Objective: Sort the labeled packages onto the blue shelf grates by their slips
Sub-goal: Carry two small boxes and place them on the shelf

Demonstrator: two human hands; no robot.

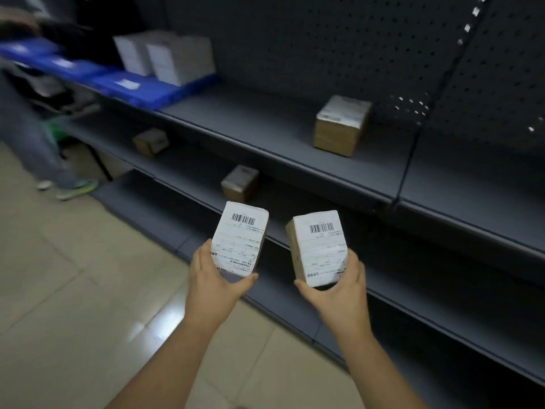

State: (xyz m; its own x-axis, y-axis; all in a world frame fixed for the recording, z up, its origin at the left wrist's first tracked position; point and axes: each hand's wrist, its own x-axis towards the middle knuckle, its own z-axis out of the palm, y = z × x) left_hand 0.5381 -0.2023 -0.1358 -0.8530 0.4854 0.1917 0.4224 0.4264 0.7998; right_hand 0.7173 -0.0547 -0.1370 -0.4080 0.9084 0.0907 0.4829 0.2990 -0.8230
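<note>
- Left hand (pixel 216 278) grips left box (pixel 239 238) from below, thumb under the near end, fingers wrapped behind; slip faces up, barcode at far end.
- Right hand (pixel 339 286) clamps right box (pixel 320 247) the same way; slip up, long axis pointing away toward the shelves.
- Boxes ride side by side, apart, over the floor edge just before the lower shelf.
- Blue grates (pixel 129 87) lie far up and left, on the upper shelf; left hand is the nearer one, I judge.
- White boxes (pixel 168 59) already stand on the grates.
- Brown box (pixel 342 125) sits on bare grey shelf (pixel 265 134), right of the grates.
</note>
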